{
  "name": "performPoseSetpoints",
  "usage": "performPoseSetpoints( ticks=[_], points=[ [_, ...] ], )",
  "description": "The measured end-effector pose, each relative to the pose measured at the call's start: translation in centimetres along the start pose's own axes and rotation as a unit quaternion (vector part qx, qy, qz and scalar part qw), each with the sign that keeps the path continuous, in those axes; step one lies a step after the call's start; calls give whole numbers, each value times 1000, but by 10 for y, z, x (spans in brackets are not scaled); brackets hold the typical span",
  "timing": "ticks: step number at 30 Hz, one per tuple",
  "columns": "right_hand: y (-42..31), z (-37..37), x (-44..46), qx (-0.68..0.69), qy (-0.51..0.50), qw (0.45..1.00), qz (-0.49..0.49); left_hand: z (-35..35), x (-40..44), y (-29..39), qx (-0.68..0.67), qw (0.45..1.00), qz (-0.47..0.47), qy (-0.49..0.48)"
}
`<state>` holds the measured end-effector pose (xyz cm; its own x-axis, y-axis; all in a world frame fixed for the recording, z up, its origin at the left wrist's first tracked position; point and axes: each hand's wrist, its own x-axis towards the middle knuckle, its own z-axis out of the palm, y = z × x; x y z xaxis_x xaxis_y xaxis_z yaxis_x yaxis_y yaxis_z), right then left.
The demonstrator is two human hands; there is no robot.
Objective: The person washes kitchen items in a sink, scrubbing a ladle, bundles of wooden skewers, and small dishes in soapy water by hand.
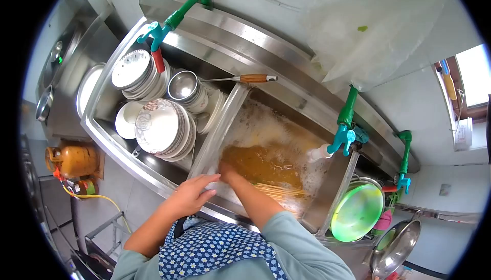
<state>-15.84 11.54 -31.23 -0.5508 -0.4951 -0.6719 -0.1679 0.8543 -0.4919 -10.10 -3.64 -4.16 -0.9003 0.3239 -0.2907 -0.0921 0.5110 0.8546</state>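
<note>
My left hand (194,194) is over the front edge of the sink near the divider, its fingers apart and nothing in it. My right hand (226,171) reaches into the brown, foamy water (261,160) of the middle basin; its fingers are hidden under the surface and foam. Beside my right forearm, a bundle of thin wooden chopsticks (279,192) lies partly in the water. Stacked plates (157,126) and metal bowls (183,85) stand in the left basin. A wooden-handled utensil (254,78) rests across the divider.
Green pipes with blue taps (342,138) reach over the basins. A bright green basin (358,212) sits in the right compartment. An orange gas cylinder (76,160) stands on the floor at left. A plastic sheet (373,34) hangs behind the sink.
</note>
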Motion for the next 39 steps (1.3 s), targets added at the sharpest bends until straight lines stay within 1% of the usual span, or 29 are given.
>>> performPoseSetpoints(
  ticks=[1,3,4,6,8,9,10,11,13,18,20,21,23,24,25,26,27,28,29,30,32,33,34,35,36,38,39],
  points=[
    [0,5,-10,-2,-2,1000,2,-2,0,2,-3,1000,-1,0],
    [-1,13,-31,112,-4,993,-24,-5,1,4,1,1000,1,19],
    [2,13,-39,112,-6,993,-22,-5,3,5,-1,1000,-1,18],
    [9,5,-62,220,97,968,-67,-7,5,6,-12,1000,6,23],
    [1,-49,-94,365,59,928,33,-7,10,5,-17,999,12,31],
    [16,-46,-94,505,78,859,16,-7,12,4,-26,999,24,36],
    [26,-51,-97,630,99,770,0,-7,14,4,-27,999,25,36],
    [39,-56,-101,629,103,771,3,-6,17,3,-20,999,18,27],
    [51,-81,-115,729,90,679,3,-2,24,4,-19,1000,17,13],
    [83,-80,-107,717,83,691,-34,7,36,-2,-15,999,42,9],
    [83,-94,-110,705,202,677,64,8,34,-3,-19,999,49,13],
    [97,-85,-102,706,200,676,64,8,34,-3,-18,999,44,11],
    [137,-58,-79,665,380,638,82,9,35,-6,-16,999,43,8],
    [135,-58,-84,665,382,637,81,10,34,-10,-13,999,41,0],
    [130,-58,-92,429,390,808,107,12,33,-12,-13,999,39,-6],
    [125,-58,-98,156,363,910,124,13,32,-13,-13,999,38,-4],
    [122,-55,-98,155,362,911,121,14,31,-15,-9,999,31,-13],
    [118,-50,-96,21,322,942,91,13,29,-16,-3,999,23,-23],
    [114,-45,-93,-113,275,953,60,13,28,-16,-1,1000,21,-22],
    [107,-43,-90,-111,275,953,58,14,28,-15,-1,1000,18,-23],
    [91,-40,-84,-45,178,982,-46,16,27,-14,1,1000,14,-25],
    [78,-44,-83,-43,179,982,-48,17,27,-15,-2,1000,17,-23],
    [62,-49,-84,56,100,993,-15,17,27,-15,-7,1000,20,-21],
    [51,-50,-82,155,21,988,19,17,26,-14,-5,1000,20,-21],
    [48,-39,-78,155,22,988,19,17,27,-13,-4,1000,17,-23],
    [45,-14,-72,121,95,988,-12,17,27,-13,-2,1000,14,-24],
    [38,-11,-67,121,95,988,-14,17,27,-14,-6,1000,18,-21]
  ],
)
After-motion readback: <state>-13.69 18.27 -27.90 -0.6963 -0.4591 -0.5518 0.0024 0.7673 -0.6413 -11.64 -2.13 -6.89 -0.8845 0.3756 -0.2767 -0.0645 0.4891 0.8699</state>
